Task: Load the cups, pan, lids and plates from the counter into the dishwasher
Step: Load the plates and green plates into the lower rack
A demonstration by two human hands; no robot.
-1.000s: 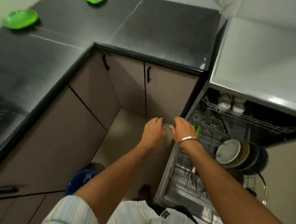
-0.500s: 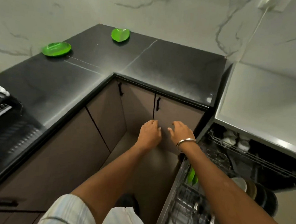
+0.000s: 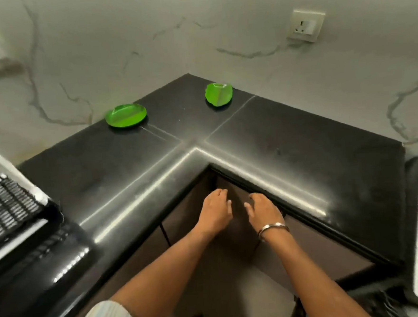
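Nearly done by the look of it, judging only from what's left out: just two green items remain on the black L-shaped desk (image 3: 288, 138), both near the inner corner by the marble wall. One is a flat green plate (image 3: 125, 115), lying level, towards the left arm of the desk. Other is a green piece (image 3: 219, 94) further right, well apart from the plate; rounder, looks tipped or on its side w/ a paler wedge across it, so can't tell if it's a cup, bowl or lid. Both are glossy, translucent-looking plastic, prob light and easy to lift w/ one hand. No pan, other cups or lids visible on the desk. Dishwasher itself is barely in frame, only a dark bit w/ rack wires at bottom right (image 3: 386, 302), so how full it is can't be checked.

Left hand (image 3: 215, 211) and right hand (image 3: 264, 210) are both empty, fingers loosely curled and partly spread, held close together just below the desk's inner corner edge, in front of the brown cupboard doors (image 3: 189, 216). Right wrist has a metal bangle (image 3: 273, 228). Neither hand touches either green item; both are well short of them. Left to do, I'd say: fetch plate + green piece, rack them
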